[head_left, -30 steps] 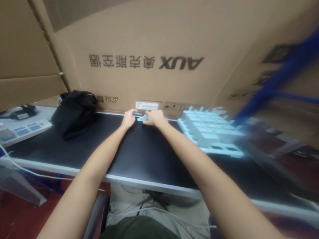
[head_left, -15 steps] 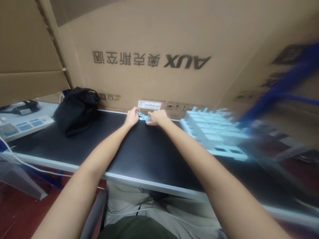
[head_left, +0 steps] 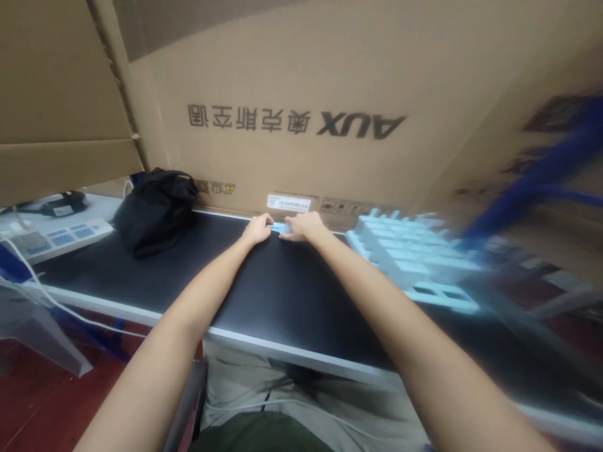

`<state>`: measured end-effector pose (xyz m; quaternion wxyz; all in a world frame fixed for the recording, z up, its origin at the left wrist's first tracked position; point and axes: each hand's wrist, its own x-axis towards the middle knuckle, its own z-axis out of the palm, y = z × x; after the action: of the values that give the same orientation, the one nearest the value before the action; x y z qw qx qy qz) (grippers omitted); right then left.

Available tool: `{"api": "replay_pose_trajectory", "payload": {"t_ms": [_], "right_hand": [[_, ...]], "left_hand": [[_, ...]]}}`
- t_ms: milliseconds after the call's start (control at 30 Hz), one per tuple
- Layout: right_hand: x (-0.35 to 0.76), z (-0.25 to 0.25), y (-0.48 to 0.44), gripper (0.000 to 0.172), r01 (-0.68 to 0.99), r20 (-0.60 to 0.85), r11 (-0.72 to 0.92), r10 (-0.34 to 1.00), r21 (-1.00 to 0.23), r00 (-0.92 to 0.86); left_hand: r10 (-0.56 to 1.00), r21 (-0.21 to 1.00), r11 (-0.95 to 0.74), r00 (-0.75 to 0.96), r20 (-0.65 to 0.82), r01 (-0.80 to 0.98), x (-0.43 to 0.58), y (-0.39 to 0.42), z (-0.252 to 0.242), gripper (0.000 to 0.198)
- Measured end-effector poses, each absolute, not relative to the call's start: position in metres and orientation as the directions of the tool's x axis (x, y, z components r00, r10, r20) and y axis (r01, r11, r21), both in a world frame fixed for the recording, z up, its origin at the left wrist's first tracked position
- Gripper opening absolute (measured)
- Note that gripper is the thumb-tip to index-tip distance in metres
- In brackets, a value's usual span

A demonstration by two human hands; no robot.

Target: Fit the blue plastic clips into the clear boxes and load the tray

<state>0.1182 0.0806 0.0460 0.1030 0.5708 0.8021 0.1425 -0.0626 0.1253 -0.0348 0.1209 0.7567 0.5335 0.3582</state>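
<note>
A small light-blue plastic piece (head_left: 279, 228) lies between my two hands, low over the far side of the black tabletop (head_left: 282, 282). Its exact kind is too small to make out. My left hand (head_left: 257, 230) is closed on the left end, thumb and fingers pinched. The right end is gripped by my right hand (head_left: 304, 226), whose fingers cover part of it. To the right of my right hand stands a light-blue plastic rack (head_left: 409, 251) of stacked parts with prongs along its top; motion blurs it.
A large cardboard box (head_left: 292, 75) stands upright along the back edge. At the left are a black bag (head_left: 155, 213), a white power strip (head_left: 75, 235) and a white cable (head_left: 47, 292). A blue metal post (head_left: 532, 182) slants at the right.
The whole view has shifted slightly, so things appear a little further right and lower. My hands have brought the light-blue piece flatter, while both keep hold of it.
</note>
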Motion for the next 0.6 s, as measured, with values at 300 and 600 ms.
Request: {"api": "replay_pose_trajectory", "payload": {"t_ms": [300,600], "right_hand": [[0.120,0.049,0.077,0.071,0.876,0.006,0.318,0.939,0.364,-0.343],[0.169,0.058,0.087,0.074,0.893,0.025,0.335,0.933,0.299,-0.359]], "left_hand": [[0.895,0.478,-0.400,0.220,0.389,0.782,-0.060,0.118,-0.030,0.026],[0.733,0.282,-0.654,0.495,0.467,0.702,-0.051,0.116,-0.034,0.024]]}}
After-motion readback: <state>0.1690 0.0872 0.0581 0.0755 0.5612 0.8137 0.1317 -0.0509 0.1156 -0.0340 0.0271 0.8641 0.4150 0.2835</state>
